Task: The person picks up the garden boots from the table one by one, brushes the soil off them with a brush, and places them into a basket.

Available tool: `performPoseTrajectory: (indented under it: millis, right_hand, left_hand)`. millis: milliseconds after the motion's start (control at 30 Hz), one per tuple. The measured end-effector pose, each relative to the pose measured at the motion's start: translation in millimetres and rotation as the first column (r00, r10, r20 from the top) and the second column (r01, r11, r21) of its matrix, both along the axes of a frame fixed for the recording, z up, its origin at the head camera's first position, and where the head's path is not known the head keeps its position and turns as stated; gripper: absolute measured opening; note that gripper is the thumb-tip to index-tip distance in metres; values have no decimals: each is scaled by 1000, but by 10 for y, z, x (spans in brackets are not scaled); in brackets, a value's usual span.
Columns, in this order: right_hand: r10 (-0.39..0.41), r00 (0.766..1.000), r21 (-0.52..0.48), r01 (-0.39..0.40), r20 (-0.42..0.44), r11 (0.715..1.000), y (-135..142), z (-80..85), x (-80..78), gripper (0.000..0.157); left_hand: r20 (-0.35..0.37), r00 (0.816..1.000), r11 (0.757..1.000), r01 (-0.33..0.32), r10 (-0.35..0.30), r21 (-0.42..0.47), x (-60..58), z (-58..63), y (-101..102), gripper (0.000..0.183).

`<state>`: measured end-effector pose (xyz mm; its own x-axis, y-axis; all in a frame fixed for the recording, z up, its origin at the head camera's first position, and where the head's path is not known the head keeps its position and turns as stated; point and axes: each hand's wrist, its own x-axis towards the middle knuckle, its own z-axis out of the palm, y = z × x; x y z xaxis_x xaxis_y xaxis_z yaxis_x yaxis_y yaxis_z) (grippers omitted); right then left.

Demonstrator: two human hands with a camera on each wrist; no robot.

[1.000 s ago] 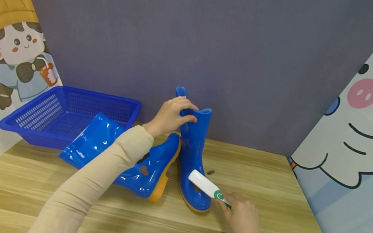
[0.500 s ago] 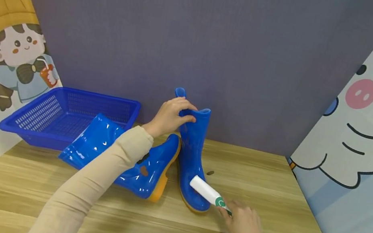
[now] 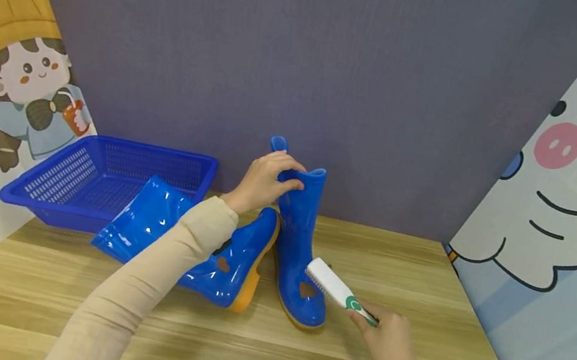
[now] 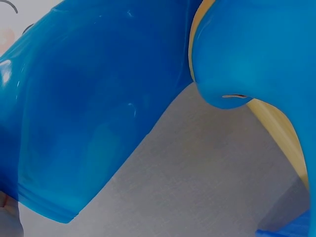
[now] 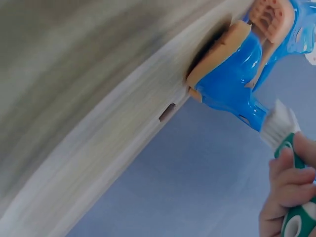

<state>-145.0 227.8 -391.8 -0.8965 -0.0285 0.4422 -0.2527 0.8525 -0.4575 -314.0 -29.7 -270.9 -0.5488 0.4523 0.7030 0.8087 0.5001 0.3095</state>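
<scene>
In the head view, a blue rain boot (image 3: 299, 226) stands upright on its tan sole, a brown patch (image 3: 307, 290) showing on its foot. My left hand (image 3: 266, 178) grips the top of its shaft. A second blue boot (image 3: 149, 218) lies on its side to the left, partly behind my left sleeve, with brown and black marks. My right hand (image 3: 391, 347) holds a white-and-green scrub brush (image 3: 331, 282) by its handle. The brush head is at the right of the standing boot; I cannot tell whether the bristles touch it. Blue boot shaft (image 4: 98, 98) fills much of the left wrist view.
A blue plastic basket (image 3: 54, 207) sits at the back left, behind the lying boot. A small brown bit (image 5: 167, 112) lies on the wooden table (image 3: 395, 257). A grey panel (image 3: 392, 96) rises along the back, with cartoon-printed panels on both sides.
The brush has moved off the boot's foot to the right and tilted, so its bristles and the brown patch now show. My left hand and both boots have stayed put.
</scene>
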Motion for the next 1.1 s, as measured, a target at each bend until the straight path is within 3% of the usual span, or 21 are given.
performPoseTrajectory:
  millis: [167,300,400,500,600,800,967,1100]
  right_hand:
    - [38,986,166,-11,-161,986,-43,-30,-90,30]
    - [148,950,364,-39,-277,930,-49,-126,-134,28]
    - [209,915,444,-37,-345,895,-23,-187,-130,46]
    - [221,910,449,-43,-352,892,-8,-201,-101,47]
    - [200,926,440,-41,-321,897,-16,-179,-66,29]
    - [147,952,411,-25,-267,911,-31,-139,4,32]
    - [117,974,338,-46,-193,940,-16,-100,32,30]
    - [98,970,256,-40,-221,966,-13,-46,14,31]
  left_hand:
    - [8,1000,1000,-6,6,3,-8,-10,18,23]
    - [14,1000,1000,-9,9,0,-10,-8,26,24]
    - [14,1000,1000,-8,9,-9,-4,-3,24,24]
    - [19,1000,1000,-7,8,-19,4,2,17,24]
    - [32,999,1000,-11,11,-22,14,11,7,25]
    - [47,999,1000,-12,13,-22,19,11,-10,25]
    - [47,999,1000,-17,18,-14,19,-2,-23,24]
    - [37,999,1000,-17,17,-1,17,-4,-26,24]
